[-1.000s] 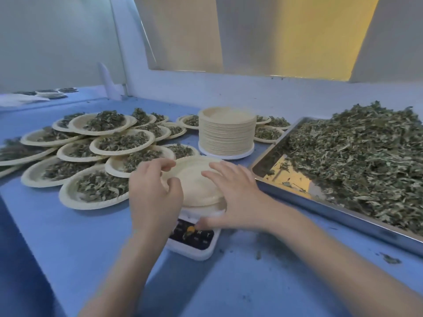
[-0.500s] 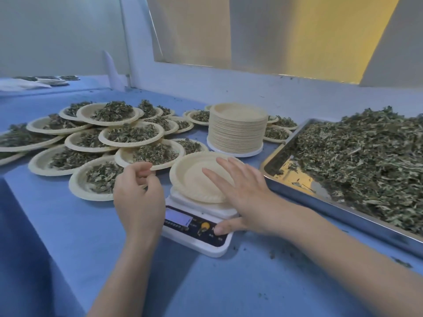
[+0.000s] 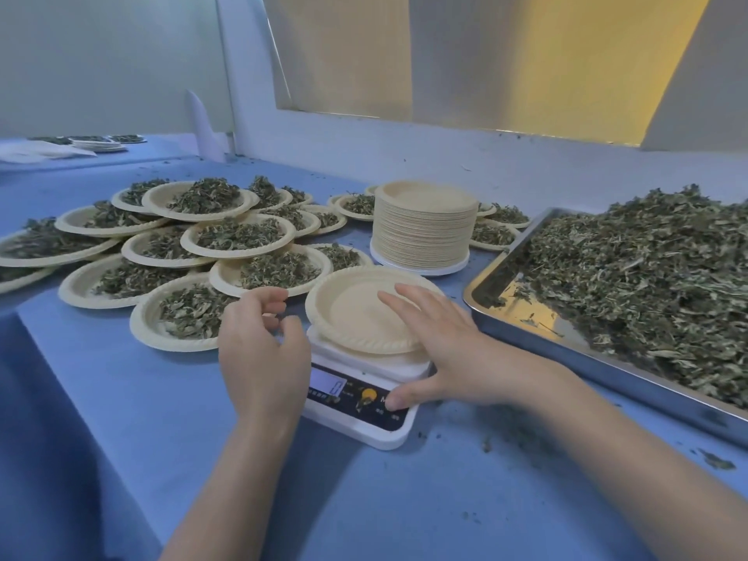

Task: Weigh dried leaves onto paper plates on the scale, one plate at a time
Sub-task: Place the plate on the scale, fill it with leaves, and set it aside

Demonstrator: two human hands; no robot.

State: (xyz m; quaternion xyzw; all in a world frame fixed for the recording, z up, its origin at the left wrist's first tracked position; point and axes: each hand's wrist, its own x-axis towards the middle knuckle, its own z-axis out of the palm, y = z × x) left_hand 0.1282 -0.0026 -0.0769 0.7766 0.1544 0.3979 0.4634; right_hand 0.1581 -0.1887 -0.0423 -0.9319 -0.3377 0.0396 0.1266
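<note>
An empty paper plate (image 3: 366, 313) is sitting on the white scale (image 3: 364, 392), directly between the two hands. The right hand (image 3: 441, 350) is lying over the plate's right side with fingers straight and spread, holding nothing; its thumb is reaching down onto the scale's dark button panel, at the panel's right end. The left hand (image 3: 263, 350) is hovering just left of the plate and scale, fingers loosely curled, gripping nothing, not touching the plate. The display beside the left hand is showing a digit, too blurred to read with certainty. The metal tray (image 3: 526, 321) of dried leaves (image 3: 647, 285) is sitting just right of the right hand. The stack of empty plates (image 3: 425, 232) is standing beyond the right-hand fingertips. Filled plates (image 3: 239, 240) are overlapping beyond and left of the left hand, on the blue table (image 3: 162, 419).
</note>
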